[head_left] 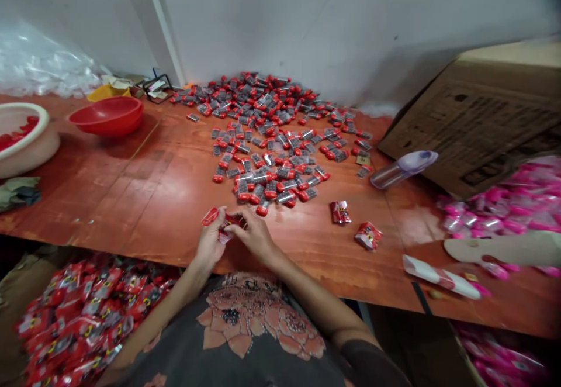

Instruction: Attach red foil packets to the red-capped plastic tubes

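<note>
Head view — the left hand (210, 245) is curled around a red packet (210, 217), and the right hand (256, 237) pinches its other side with bent fingers, over the near edge of the table (175, 194). Red-ended clear capsules (263, 106) lie heaped beyond; two loose packets (341, 212) lie to the right — many red-and-clear packets (87, 311) fill the space below, at left
</note>
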`<state>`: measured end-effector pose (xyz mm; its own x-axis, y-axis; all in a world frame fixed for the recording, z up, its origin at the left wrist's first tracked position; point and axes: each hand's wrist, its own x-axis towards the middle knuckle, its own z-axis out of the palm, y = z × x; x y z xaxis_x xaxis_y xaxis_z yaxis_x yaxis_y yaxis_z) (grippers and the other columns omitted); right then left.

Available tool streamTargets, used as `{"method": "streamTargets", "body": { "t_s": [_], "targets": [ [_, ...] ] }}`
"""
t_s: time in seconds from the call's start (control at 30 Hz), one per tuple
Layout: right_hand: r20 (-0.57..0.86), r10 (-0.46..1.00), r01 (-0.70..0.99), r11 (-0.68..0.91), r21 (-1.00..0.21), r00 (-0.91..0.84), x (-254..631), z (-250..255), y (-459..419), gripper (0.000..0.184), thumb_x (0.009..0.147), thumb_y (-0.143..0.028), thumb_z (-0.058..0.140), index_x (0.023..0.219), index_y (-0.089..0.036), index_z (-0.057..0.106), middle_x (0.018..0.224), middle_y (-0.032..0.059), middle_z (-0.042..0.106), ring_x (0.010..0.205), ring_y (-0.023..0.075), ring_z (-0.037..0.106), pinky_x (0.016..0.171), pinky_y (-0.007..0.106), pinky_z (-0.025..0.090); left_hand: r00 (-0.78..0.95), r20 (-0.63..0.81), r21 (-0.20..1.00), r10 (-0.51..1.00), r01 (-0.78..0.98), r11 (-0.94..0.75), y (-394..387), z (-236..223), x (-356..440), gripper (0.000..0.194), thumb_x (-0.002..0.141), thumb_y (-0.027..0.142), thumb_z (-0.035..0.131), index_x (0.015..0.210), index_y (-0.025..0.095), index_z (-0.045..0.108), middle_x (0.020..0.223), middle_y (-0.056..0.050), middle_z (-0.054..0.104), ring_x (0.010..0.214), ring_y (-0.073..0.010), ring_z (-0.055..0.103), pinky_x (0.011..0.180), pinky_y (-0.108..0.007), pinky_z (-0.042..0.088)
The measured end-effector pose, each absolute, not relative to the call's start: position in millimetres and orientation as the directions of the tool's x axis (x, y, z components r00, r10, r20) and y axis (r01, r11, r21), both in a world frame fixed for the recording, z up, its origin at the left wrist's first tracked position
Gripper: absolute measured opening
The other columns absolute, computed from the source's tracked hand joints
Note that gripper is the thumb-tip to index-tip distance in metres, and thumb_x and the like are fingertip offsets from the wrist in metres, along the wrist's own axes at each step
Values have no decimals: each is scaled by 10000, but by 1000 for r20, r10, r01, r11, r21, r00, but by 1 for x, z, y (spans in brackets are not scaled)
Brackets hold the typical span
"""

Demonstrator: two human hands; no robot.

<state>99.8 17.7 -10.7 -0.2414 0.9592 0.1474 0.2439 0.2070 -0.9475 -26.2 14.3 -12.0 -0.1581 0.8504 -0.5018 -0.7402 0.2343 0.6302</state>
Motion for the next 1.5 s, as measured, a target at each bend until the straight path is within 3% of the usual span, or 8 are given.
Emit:
{"method": "streamTargets", "body": {
  "t_s": [0.27, 0.4, 0.63, 0.83, 1.03, 1.23, 1.37, 1.5],
  "targets": [
    [69, 997, 220, 76, -973, -35, 139, -27, 38, 155, 898, -276, 577, 1012, -249, 679, 966, 22, 746, 848, 203, 690, 765, 321, 532, 107, -504, 551, 857, -725, 414, 45, -11, 13, 175, 682, 108, 787, 844, 116, 723, 834, -61, 756, 717, -148, 702, 727, -249, 568],
    [137, 986, 384, 164, -908, -99, 144, -36, 39, 139, 911, -296, 582, 874, -248, 708, 903, 37, 732, 871, 220, 668, 814, 340, 506, 98, -511, 592, 854, -680, 432, 39, -23, 11, 214, 645, 150, 819, 836, 119, 728, 807, -55, 753, 711, -165, 701, 743, -275, 573],
    [132, 964, 365, 212, -906, -232, 132, -46, 52, 197, 956, -319, 523, 1016, -253, 699, 925, 35, 735, 836, 204, 674, 776, 315, 516, -52, -543, 648, 838, -661, 379, 35, -37, -14, 292, 576, 162, 871, 820, 124, 716, 760, -43, 745, 667, -168, 696, 691, -289, 586],
    [248, 899, 653, 434, -620, -362, 136, -51, 113, 399, 942, -129, 445, 1201, -316, 682, 1151, 70, 664, 1074, 245, 588, 924, 382, 482, -158, -584, 633, 797, -703, 325, 49, -30, -31, 207, 604, 125, 829, 739, 112, 673, 703, -34, 720, 611, -157, 684, 654, -288, 592],
    [231, 782, 634, 610, -476, -579, 136, -62, 153, 357, 943, -146, 488, 1212, -287, 675, 1383, 88, 565, 1267, 283, 484, 1075, 463, 392, -75, -683, 515, 726, -755, 407, 54, -21, -37, 78, 706, 53, 691, 763, 101, 670, 736, -61, 726, 626, -166, 686, 638, -304, 589],
    [293, 878, 561, 469, -682, -378, 142, -41, 111, 279, 960, -255, 495, 1192, -211, 644, 1226, 122, 680, 1173, 296, 580, 1004, 496, 447, -62, -649, 526, 758, -757, 389, 50, -22, -38, 61, 774, 74, 675, 814, 119, 682, 813, -68, 731, 695, -156, 686, 685, -307, 574],
    [109, 975, 348, 171, -922, -191, 150, -26, 60, 344, 944, -368, 520, 1258, -266, 615, 1081, 81, 723, 942, 249, 672, 856, 445, 539, -94, -602, 572, 793, -744, 346, 51, -23, -32, 59, 749, 79, 712, 777, 116, 676, 778, -53, 717, 672, -141, 671, 699, -298, 563],
    [-19, 982, 246, 29, -969, -189, 159, -21, 32, 386, 912, -387, 561, 1277, -282, 630, 1105, 70, 726, 941, 243, 684, 864, 452, 552, -134, -519, 651, 844, -702, 290, 51, -21, -20, 139, 679, 85, 777, 744, 140, 667, 729, -12, 699, 646, -126, 656, 704, -291, 554]
  ]
}}
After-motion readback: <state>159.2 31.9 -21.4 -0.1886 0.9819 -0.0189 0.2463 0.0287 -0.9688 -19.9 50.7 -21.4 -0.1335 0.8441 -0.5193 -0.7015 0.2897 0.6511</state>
